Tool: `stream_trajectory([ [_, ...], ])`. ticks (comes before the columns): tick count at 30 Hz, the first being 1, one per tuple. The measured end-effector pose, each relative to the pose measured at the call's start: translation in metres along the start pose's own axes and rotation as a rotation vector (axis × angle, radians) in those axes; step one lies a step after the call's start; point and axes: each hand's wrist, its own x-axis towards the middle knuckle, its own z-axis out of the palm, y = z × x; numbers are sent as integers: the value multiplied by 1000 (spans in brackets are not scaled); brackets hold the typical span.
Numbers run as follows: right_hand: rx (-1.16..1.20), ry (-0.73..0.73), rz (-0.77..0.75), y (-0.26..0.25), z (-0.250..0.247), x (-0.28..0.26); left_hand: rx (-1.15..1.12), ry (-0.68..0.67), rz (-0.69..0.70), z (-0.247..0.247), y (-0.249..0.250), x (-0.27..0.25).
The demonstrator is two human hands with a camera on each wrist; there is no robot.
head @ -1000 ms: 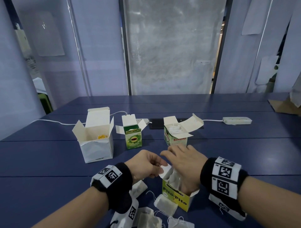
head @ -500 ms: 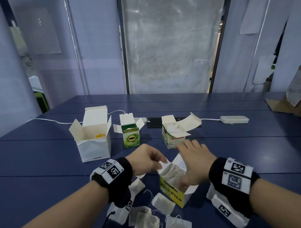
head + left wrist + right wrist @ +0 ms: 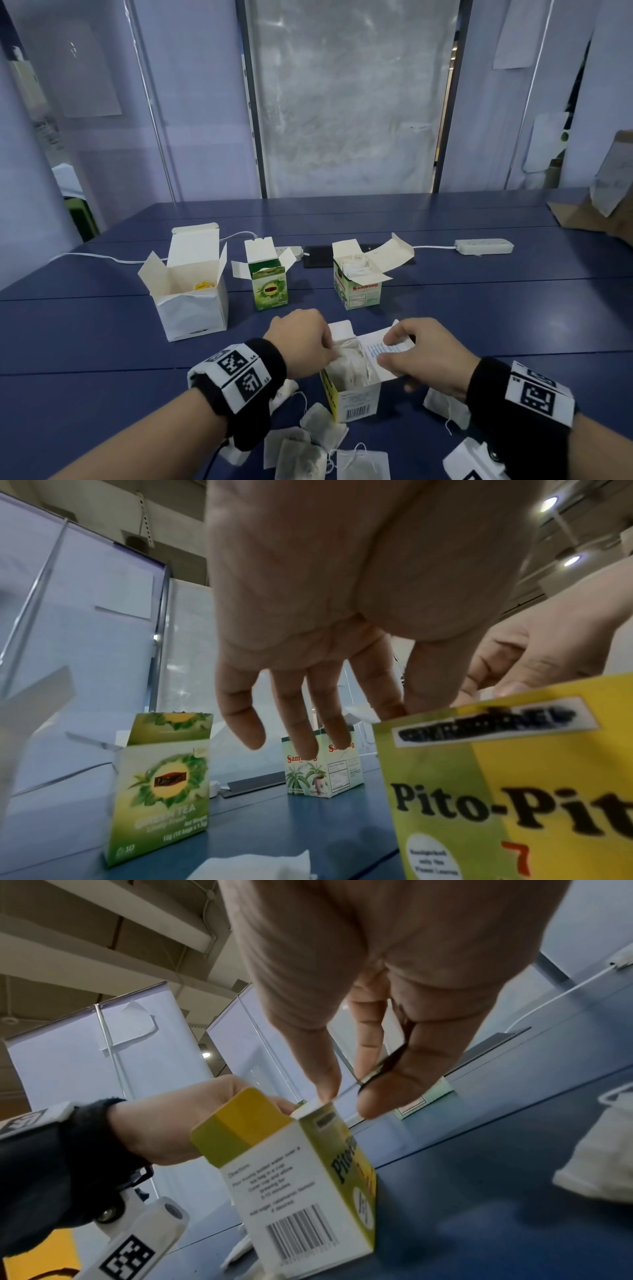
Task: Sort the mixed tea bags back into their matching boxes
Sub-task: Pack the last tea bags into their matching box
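Observation:
The yellow Pito-Pito box (image 3: 359, 401) stands open near the table's front, packed with tea bags (image 3: 349, 370). My left hand (image 3: 330, 346) reaches in from the left, thumb and index pinched at the box's far-left white flap (image 3: 342, 329). In the left wrist view the box wall (image 3: 496, 791) hides those tips, and the other fingers hang loose. My right hand (image 3: 390, 353) pinches the right flap (image 3: 383, 347), printed with blue text. Loose tea bags (image 3: 301, 455) lie in front of the box, and one more (image 3: 442, 407) under my right wrist.
Three open boxes stand in a row behind: a plain white box (image 3: 191, 305), a green tea box (image 3: 270, 291) and a Sambong box (image 3: 359, 294). Farther back lie a black flat device (image 3: 318, 260), a white power strip (image 3: 483, 246) and its cable. Cardboard (image 3: 589, 216) sits far right.
My right hand has come off the top of the Pito-Pito box and now holds its right flap, baring the tea bags. The box has turned, barcode side toward me. My left hand stays at it.

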Motion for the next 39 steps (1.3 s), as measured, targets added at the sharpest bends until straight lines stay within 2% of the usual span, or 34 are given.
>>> stream_trajectory([
  [4, 45, -1, 5, 1, 2, -2, 38, 55, 76, -5, 4, -2],
  [6, 53, -2, 6, 1, 2, -3, 81, 64, 72, -4, 7, -1],
  [11, 77, -5, 4, 4, 4, -5, 164, -7, 34, -5, 7, 4],
  [13, 81, -6, 11, 5, 4, -6, 182, -8, 59, -7, 9, 5],
  [15, 79, -8, 10, 4, 4, -6, 180, 0, 131, -8, 10, 5],
  [20, 97, -11, -1, 3, 5, -7, 237, -119, 356, -6, 10, 9],
  [23, 137, -18, -3, 3, 7, -9, 378, -76, 432, -1, 14, 15],
  [27, 158, -38, -9, 5, 5, -9, 437, 19, 484, 3, 22, 21],
  [33, 149, -16, -1, 10, 1, -10, 184, -3, 415, -2, 21, 27],
  [39, 163, -55, -15, 12, 1, -11, -234, 11, 303, -1, 14, 30],
])
